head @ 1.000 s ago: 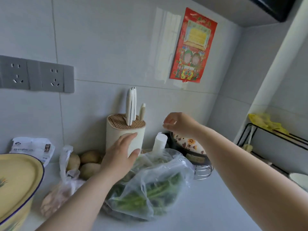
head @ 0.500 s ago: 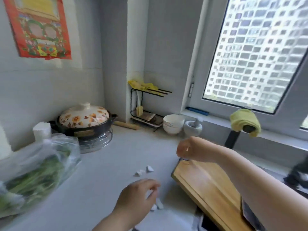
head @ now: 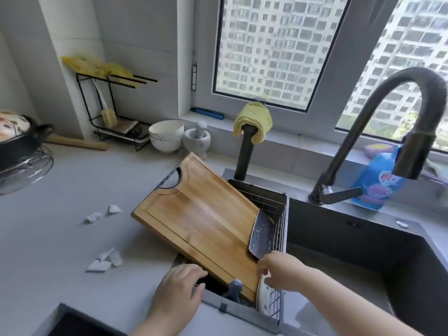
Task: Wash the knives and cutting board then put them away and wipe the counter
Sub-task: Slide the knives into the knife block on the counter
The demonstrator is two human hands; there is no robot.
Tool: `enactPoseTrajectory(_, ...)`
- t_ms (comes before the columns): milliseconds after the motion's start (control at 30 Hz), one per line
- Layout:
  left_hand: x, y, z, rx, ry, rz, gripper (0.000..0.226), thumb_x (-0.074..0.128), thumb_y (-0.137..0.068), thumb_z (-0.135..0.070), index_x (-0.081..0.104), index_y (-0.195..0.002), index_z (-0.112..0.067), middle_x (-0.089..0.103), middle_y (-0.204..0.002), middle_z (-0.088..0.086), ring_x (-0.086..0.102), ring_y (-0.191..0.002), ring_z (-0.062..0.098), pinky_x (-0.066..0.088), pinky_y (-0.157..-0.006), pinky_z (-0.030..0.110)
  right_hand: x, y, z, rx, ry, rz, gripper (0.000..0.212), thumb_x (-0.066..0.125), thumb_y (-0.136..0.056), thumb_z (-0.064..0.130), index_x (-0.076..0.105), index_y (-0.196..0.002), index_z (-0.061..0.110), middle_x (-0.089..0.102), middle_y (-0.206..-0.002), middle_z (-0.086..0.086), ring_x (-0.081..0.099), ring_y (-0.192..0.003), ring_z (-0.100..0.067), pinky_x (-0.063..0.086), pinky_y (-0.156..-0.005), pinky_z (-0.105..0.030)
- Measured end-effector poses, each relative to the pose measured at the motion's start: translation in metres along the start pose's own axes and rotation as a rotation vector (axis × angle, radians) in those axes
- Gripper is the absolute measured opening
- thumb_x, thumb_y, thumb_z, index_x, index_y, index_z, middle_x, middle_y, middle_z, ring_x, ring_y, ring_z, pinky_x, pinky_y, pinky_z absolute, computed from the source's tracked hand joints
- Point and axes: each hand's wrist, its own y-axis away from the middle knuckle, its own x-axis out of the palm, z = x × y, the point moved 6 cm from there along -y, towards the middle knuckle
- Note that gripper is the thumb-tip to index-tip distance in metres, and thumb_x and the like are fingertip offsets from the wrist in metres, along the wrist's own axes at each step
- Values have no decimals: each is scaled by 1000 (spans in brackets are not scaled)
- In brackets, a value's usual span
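Since the earlier frame the left hand (head: 179, 289) and right hand (head: 278, 270) had dropped to the cutting board (head: 198, 219), which lay tilted from the desk (head: 60, 238) over the wire basket (head: 278, 229) holding a plate (head: 263, 294). A knife (head: 261, 234) lay on its right edge. Left fingers hung released; right fingers touched the board's corner, grip unclear

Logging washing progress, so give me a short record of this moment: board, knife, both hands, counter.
board: cutting board tilted, propped from counter onto rack in sink
tool: knife lies on board's right edge
left: left hand, fingers relaxed, at board's near edge
right: right hand at board's near right corner; grip unclear
mess: white scraps on counter
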Motion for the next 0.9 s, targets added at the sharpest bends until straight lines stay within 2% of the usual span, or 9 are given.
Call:
enactPoseTrajectory(67,17,2,-2,50,-27,-20,31,39,-66,-37,70,-64,-34,64,-69,-25,44,-86,2,37,-77,13,16,-6,3,-79,63,40,35,48,-88,12,57,-121,21,57,-124,-6,48,-114,-25,38,-85,-30)
enactPoseTrajectory(200,33,5,2,64,-10,-81,30,42,-68,-30,71,-61,-25,65,-65,-16,45,-79,1,28,-85,8,39,-15,15,-199,321,198,37,47,-88,7,54,-124,14,58,-116,-14,46,-102,-27,35,-76,-31)
enactPoseTrajectory(333,39,4,6,40,-72,-77,31,41,-72,-34,69,-60,-27,63,-62,-20,45,-77,4,35,-74,14,39,-26,18,-228,423,214,36,51,-87,12,54,-123,16,56,-100,-10,48,-92,-27,34,-61,-25)
enactPoseTrajectory(400,42,4,9,20,-74,-72,31,41,-73,-36,68,-60,-29,62,-61,-21,45,-74,4,35,-71,15,47,-27,19,-249,454,219,37,55,-86,15,52,-123,13,55,-112,-13,53,-103,-32,38,-72,-30)
enactPoseTrajectory(533,41,3,6,7,-94,-76,30,41,-73,-35,66,-58,-28,60,-58,-20,45,-74,5,33,-69,16,62,-30,24,-233,545,175,49,56,-87,13,40,-134,13,41,-131,-16,44,-118,-32,36,-95,-37)
enactPoseTrajectory(600,42,4,7,-16,-96,-51,30,40,-73,-35,65,-57,-28,60,-58,-20,51,-63,-1,33,-69,16,64,-33,27,-227,596,148,53,59,-87,15,38,-136,14,38,-135,-15,40,-122,-31,33,-96,-36)
enactPoseTrajectory(700,44,5,9,-30,-107,-31,31,40,-74,-34,66,-58,-27,61,-59,-19,61,-57,5,33,-71,18,64,-35,30,-253,650,96,53,61,-86,18,40,-135,17,40,-134,-13,38,-121,-29,32,-90,-35)
enactPoseTrajectory(800,43,4,7,-25,-126,-38,31,40,-73,-34,65,-58,-28,61,-58,-20,60,-56,4,33,-72,18,63,-33,28,-272,703,79,52,61,-85,18,41,-134,17,40,-135,-12,36,-123,-30,29,-100,-43)
enactPoseTrajectory(900,44,4,7,-9,-148,-48,31,39,-73,-35,65,-57,-28,60,-57,-20,59,-55,3,33,-72,18,59,-28,29,-277,708,82,53,56,-88,16,35,-137,16,41,-136,-11,39,-125,-32,20,-109,-52)
